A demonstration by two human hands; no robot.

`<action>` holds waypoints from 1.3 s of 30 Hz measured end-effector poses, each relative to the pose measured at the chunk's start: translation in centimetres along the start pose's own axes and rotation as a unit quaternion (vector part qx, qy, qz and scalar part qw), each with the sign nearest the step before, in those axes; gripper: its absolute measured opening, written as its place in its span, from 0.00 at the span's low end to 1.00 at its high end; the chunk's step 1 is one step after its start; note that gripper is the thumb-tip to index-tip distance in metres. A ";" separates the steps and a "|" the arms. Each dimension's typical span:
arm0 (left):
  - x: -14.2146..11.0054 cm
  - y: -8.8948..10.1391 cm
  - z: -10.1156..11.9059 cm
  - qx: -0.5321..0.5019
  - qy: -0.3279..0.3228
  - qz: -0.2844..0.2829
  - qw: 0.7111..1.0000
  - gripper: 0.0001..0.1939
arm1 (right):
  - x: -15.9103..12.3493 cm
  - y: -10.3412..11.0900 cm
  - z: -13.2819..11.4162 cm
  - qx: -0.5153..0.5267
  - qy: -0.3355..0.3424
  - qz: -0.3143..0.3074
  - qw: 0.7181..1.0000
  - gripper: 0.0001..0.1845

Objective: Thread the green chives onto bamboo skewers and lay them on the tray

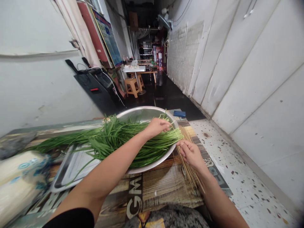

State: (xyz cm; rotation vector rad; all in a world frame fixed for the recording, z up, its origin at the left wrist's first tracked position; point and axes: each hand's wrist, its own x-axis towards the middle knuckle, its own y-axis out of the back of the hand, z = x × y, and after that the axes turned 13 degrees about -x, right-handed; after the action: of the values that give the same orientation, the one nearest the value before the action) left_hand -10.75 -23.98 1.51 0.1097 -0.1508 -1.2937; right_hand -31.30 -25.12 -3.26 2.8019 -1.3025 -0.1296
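A wide metal bowl (pixel 152 168) holds a big heap of long green garlic chives (pixel 140 152), their pale stem ends pointing right. Above the heap, my left hand (pixel 158 127) is closed in a pinch, with a pale chive stem at its fingertips. My right hand (pixel 190 153) is closed too, just off the bowl's right rim near the stem ends. Whatever it may hold is hidden or too thin to make out. Thin bamboo skewers (pixel 193 177) lie on the table beneath and beside my right hand.
Left of the bowl, a metal tray (pixel 64 174) sits partly under chive leaves, near a plastic-wrapped white package (pixel 21 180). A small blue box (pixel 179 113) lies at the table's (pixel 166 190) far right corner. Beyond are stools (pixel 132 87) and a white table (pixel 134 69).
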 end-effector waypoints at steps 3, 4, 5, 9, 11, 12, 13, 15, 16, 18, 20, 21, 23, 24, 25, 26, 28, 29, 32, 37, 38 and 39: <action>-0.1 0.0 0.0 0.006 -0.004 0.005 1.000 0.08 | 0.0 -0.1 -0.1 0.006 -0.001 -0.001 1.000 0.23; -0.1 0.0 0.0 0.008 -0.005 0.004 1.000 0.09 | 0.0 -0.1 -0.2 0.005 0.000 -0.001 1.000 0.23; -0.1 0.0 0.0 0.010 -0.006 0.001 1.000 0.09 | -0.1 -0.1 -0.2 0.005 0.000 -0.001 1.000 0.23; -0.1 -0.1 0.0 0.011 -0.001 0.001 1.000 0.08 | -0.1 -0.1 -0.4 0.005 0.000 -0.002 1.000 0.22; 0.0 0.0 -0.1 0.009 0.003 0.021 1.000 0.08 | -0.1 -0.1 -0.4 0.005 0.002 -0.002 1.000 0.22; 0.1 0.0 -0.1 0.010 0.004 0.029 1.000 0.09 | -0.1 -0.1 -0.4 0.004 0.003 0.000 1.000 0.22; 0.1 0.0 -0.2 0.012 0.005 0.034 0.999 0.09 | -0.1 -0.1 -0.3 0.003 0.004 0.002 1.000 0.22; 0.1 0.0 -0.2 0.014 0.004 0.032 0.999 0.09 | -0.1 -0.1 -0.3 0.000 0.004 0.006 1.000 0.23; 0.1 0.0 -0.2 0.014 0.004 0.029 0.999 0.09 | -0.1 -0.1 -0.2 -0.001 0.004 0.006 1.000 0.23; 0.1 0.0 -0.2 0.011 0.002 0.022 1.000 0.09 | -0.1 -0.1 -0.2 0.000 0.003 0.003 1.000 0.22; 0.1 0.0 -0.2 0.008 0.001 0.016 1.000 0.09 | -0.1 -0.1 -0.2 0.005 0.003 -0.001 1.000 0.22; 0.1 0.0 -0.3 0.008 0.000 0.013 1.000 0.09 | -0.1 -0.1 -0.2 0.007 0.002 -0.002 1.000 0.22; 0.1 0.0 -0.3 0.010 -0.002 0.010 1.000 0.09 | -0.1 -0.1 -0.2 0.009 0.002 -0.001 1.000 0.23; 0.2 0.0 -0.3 0.013 -0.003 0.010 1.000 0.09 | -0.1 -0.1 -0.2 0.010 0.002 0.000 1.000 0.23; 0.2 0.1 -0.3 0.015 -0.003 0.010 1.000 0.09 | -0.1 -0.1 -0.2 0.010 0.001 -0.001 1.000 0.22; 0.2 0.1 -0.3 0.018 -0.003 0.011 1.000 0.09 | -0.1 -0.1 -0.3 0.009 0.001 -0.001 1.000 0.22; 0.2 0.0 -0.3 0.022 -0.003 0.014 1.000 0.08 | -0.1 -0.1 -0.3 0.008 0.002 -0.001 1.000 0.22; 0.2 0.0 -0.2 0.024 -0.003 0.014 1.000 0.08 | -0.1 -0.1 -0.3 0.008 0.004 -0.002 1.000 0.22; 0.1 0.0 -0.2 0.028 -0.001 0.010 1.000 0.08 | -0.1 -0.1 -0.2 0.005 0.008 -0.001 1.000 0.23; 0.1 0.0 -0.2 0.017 -0.002 0.010 1.000 0.09 | -0.1 -0.1 -0.2 0.006 0.006 -0.005 1.000 0.22; 0.1 0.0 -0.2 0.015 -0.003 0.011 1.000 0.09 | -0.1 -0.1 -0.2 0.006 0.005 -0.005 1.000 0.22; 0.1 0.0 -0.3 0.015 -0.004 0.011 1.000 0.10 | -0.1 -0.1 -0.2 0.006 0.004 -0.005 1.000 0.22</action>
State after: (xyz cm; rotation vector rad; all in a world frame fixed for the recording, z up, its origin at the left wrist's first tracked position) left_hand -10.67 -24.09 1.24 0.1280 -0.1765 -1.2710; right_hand -31.26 -24.94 -3.02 2.8168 -1.2911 -0.1108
